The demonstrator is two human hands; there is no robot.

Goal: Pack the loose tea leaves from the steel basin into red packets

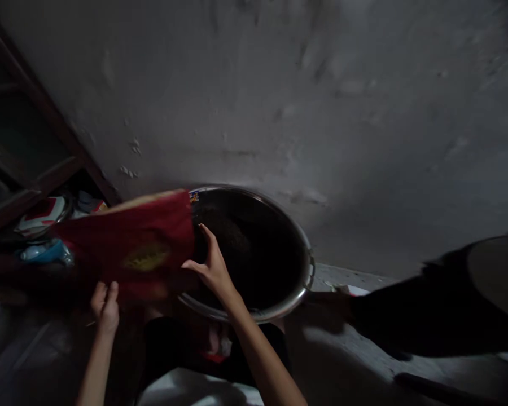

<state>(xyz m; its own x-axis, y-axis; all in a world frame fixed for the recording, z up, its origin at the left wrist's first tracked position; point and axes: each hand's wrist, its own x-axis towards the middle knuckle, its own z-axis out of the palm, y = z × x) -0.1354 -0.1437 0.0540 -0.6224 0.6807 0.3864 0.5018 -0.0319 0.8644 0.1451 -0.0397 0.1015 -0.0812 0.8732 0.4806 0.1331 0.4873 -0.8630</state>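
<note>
A red bag point(129, 248) with a yellow printed patch lies tilted across the left rim of a large round metal basin point(307, 256). My left hand point(105, 307) is closed on the bag's lower left edge. Over the basin, my right hand point(214, 270) has its thumb and fingers apart, close to the bag's right end, and nothing shows between them. Dark matter point(232, 231) lies in the basin, but the dimness hides what it is. Whether anything is inside the bag cannot be seen.
At right, another person's dark sleeve point(398, 310) reaches toward the basin's rim; the hand is dim. A worn grey wall point(279, 101) rises behind the basin. To the left are a wooden-framed cabinet point(46, 180), a blue plastic item point(48, 252) and a red-and-white package point(42, 215).
</note>
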